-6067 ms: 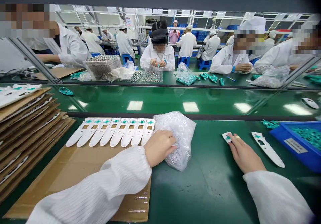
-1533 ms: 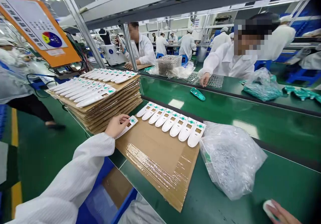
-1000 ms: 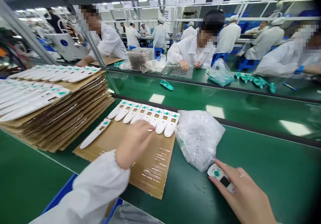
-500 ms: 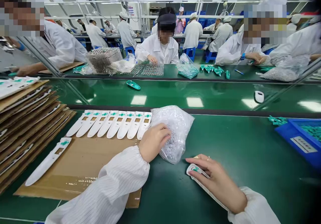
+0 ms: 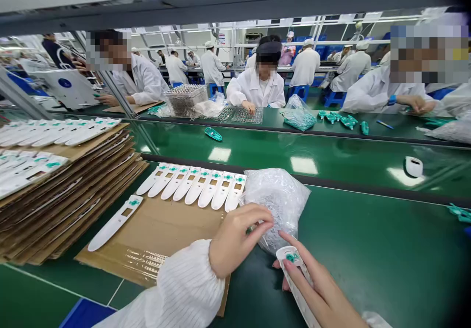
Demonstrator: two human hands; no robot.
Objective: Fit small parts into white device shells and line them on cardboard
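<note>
My right hand holds a long white plastic casing with a green part near its upper end. Over the near side of a clear plastic bag of small pale pieces is my left hand, thumb and fingertips pinched together; whatever lies between them is too small to name. Several white casings with green parts stand in a row along the far edge of a brown cardboard sheet. One more casing rests at the sheet's left side.
Stacked cardboard sheets bearing white casings rise at the left. Beyond the dark ledge, a green belt carries a green part and a white cover. People in white coats sit across it. A blue edge shows at bottom left.
The head view has turned left and tilted up. My left hand has come closer to my right hand, which has raised the casing's upper end toward the bag. The blue bin has almost left the view.
</note>
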